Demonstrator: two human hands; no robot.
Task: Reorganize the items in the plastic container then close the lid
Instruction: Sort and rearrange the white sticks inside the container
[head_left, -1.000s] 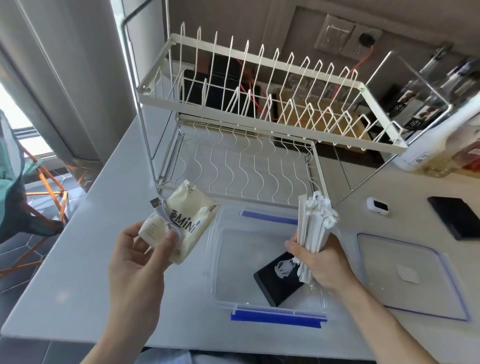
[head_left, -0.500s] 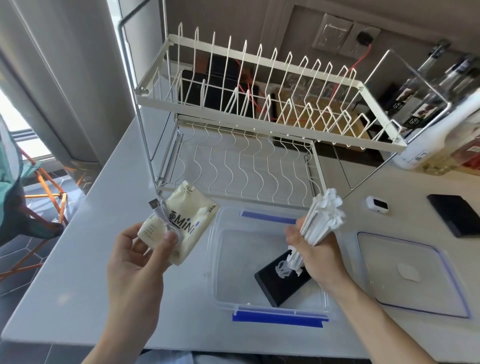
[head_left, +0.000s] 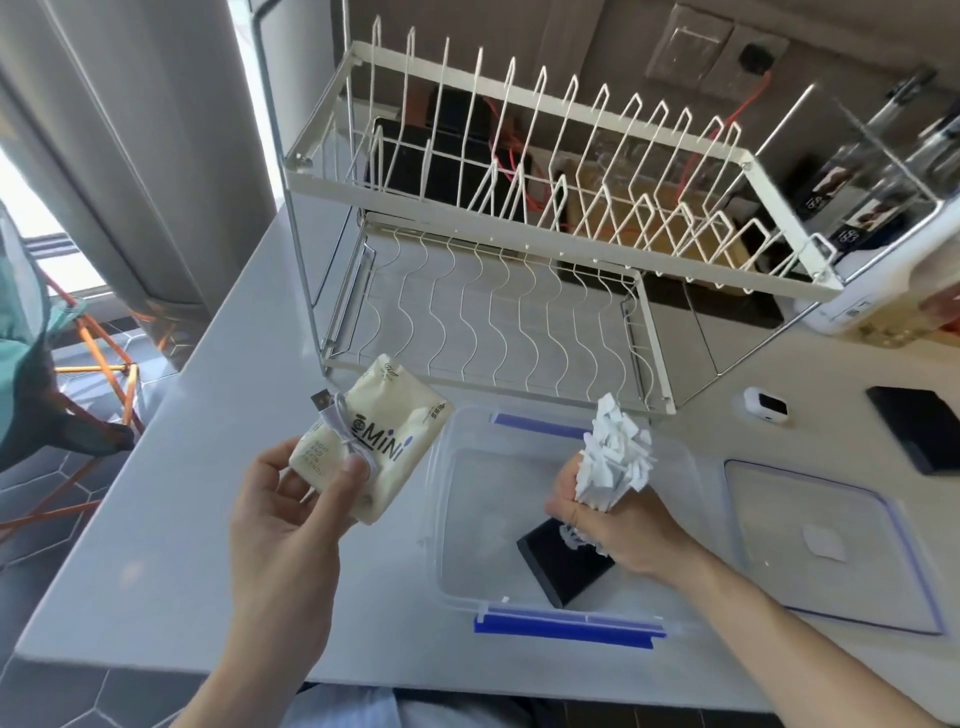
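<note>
The left hand (head_left: 283, 512) is closed around a cream tissue packet (head_left: 371, 441) printed MINI, thumb pressed on its front, and the same thumb pins a white USB cable (head_left: 340, 426) against the packet, its metal plug sticking up past the top left corner. The hand holds both above the counter (head_left: 156, 545), just left of the plastic container (head_left: 467, 551). The right hand (head_left: 605, 525) is clenched on a bundle of white paper-wrapped sticks (head_left: 618, 457), held over the container's right half with the frayed ends fanning upward; the number of sticks cannot be counted.

The container is clear, open, with one blue latch (head_left: 566, 623) on the near edge and another on the far edge. Inside lies one black flat rectangular object (head_left: 563, 569), tilted toward the near right corner and partly hidden by the right hand; the other contents, if any, cannot be made out through the clear floor. One clear lid (head_left: 841, 551) with blue trim lies flat on the counter just right of the container, apart from it.

Behind the container stands a white two-tier wire dish rack (head_left: 519, 218), both tiers bare. To the right, beyond the lid, sit one small white device (head_left: 766, 408) and one black flat item (head_left: 919, 434). A white bottle (head_left: 883, 291) stands at the rack's right end
</note>
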